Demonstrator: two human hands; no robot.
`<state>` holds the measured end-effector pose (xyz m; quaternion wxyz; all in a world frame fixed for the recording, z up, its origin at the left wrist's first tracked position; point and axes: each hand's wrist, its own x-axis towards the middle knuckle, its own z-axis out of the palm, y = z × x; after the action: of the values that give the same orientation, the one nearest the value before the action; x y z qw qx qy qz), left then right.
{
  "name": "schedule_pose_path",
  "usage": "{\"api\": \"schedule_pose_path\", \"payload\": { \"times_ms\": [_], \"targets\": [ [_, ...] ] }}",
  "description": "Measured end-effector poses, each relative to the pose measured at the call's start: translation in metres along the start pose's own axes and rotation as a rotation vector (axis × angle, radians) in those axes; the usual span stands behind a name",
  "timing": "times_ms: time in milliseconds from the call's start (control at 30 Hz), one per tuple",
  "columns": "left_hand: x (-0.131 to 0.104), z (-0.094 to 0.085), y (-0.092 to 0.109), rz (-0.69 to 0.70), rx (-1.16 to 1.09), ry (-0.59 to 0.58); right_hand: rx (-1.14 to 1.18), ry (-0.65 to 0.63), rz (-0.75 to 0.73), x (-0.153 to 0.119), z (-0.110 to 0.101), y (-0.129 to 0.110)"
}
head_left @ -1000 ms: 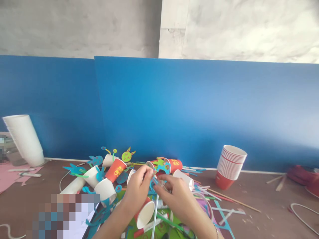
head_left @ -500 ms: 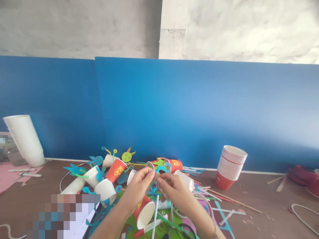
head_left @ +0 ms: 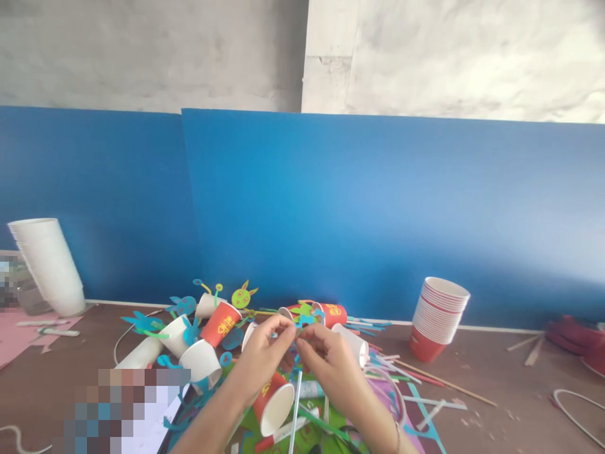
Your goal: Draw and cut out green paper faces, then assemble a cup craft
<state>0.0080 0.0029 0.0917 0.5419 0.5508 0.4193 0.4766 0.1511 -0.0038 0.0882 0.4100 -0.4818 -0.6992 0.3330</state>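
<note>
My left hand [head_left: 268, 350] and my right hand [head_left: 326, 353] meet at the fingertips over the middle of the pile. Each is closed in a pinch. Whatever lies between the fingers is too small and hidden to name. Just below them a pale drinking straw [head_left: 295, 410] slants downward, and a red paper cup [head_left: 274, 407] lies on its side beside it. Under the right hand are a glue tube [head_left: 309, 389] and a red-capped marker [head_left: 288, 430]. Behind the fingertips, blue and green paper cutouts [head_left: 309, 313] rest against a tipped red cup [head_left: 331, 313].
Several cups with cutouts lie to the left, near a lit screen [head_left: 149, 419]. A white cup stack [head_left: 47, 265] leans at the far left; another cup stack [head_left: 437, 318] stands at right. Loose straws and sticks [head_left: 449, 381] spread rightward. A blue partition [head_left: 378, 214] borders the table.
My two hands stay pinched near the same spot, with the fingertips slightly farther apart. My right wrist has shifted a little to the left. The surrounding items look unmoved.
</note>
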Motion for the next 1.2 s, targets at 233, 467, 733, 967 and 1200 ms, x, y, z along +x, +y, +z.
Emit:
{"api": "schedule_pose_path", "payload": {
  "times_ms": [233, 467, 733, 967, 1200],
  "targets": [
    [0.003, -0.001, -0.002, -0.003, 0.023, 0.027, -0.137, 0.057, -0.057, -0.004, -0.005, -0.004],
    [0.004, 0.001, -0.010, 0.183, 0.258, 0.093, -0.310, 0.139, -0.016, -0.007, -0.003, -0.005],
    [0.003, 0.001, -0.010, 0.153, 0.335, 0.067, -0.370, 0.119, -0.020, -0.011, -0.004, -0.009],
    [0.003, -0.004, -0.006, 0.118, 0.285, 0.074, -0.397, 0.116, -0.062, -0.008, -0.009, -0.009],
    [0.002, -0.008, -0.001, -0.044, 0.134, -0.055, -0.326, 0.005, -0.050, 0.002, -0.011, 0.003]
  ]
}}
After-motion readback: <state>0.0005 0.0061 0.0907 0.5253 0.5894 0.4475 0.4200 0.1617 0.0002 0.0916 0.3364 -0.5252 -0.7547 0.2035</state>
